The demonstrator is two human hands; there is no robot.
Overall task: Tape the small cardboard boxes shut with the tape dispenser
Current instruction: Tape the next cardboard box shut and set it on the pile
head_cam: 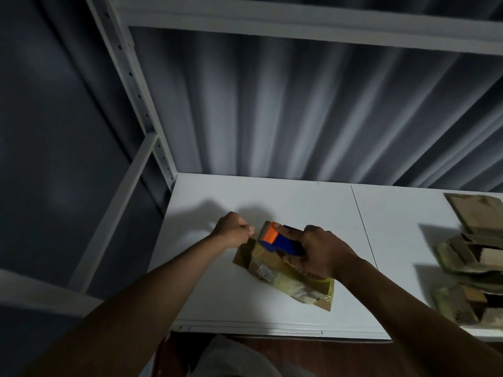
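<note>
Our right hand (321,251) grips the blue-and-orange plastic tape dispenser (280,239) atop the flat brown cardboard box (275,270); our left hand (234,231) pinches the tape end (251,232) beside it.

We seem to be in a storage or packing room rather than a home. A white metal rack (130,77) with rows of punched holes in its upright frames the work area, and a white shelf board (299,25) crosses overhead. Behind it hangs a grey pleated curtain (299,110), dimly lit. The white tabletop (285,202) is plain, made of two panels meeting at a seam. On its right side lies a pile of worn, flattened boxes (473,257), some wrapped in yellowed tape. Another taped box (283,273) lies in the middle with a blue and orange tape dispenser (277,239) on it.
</note>
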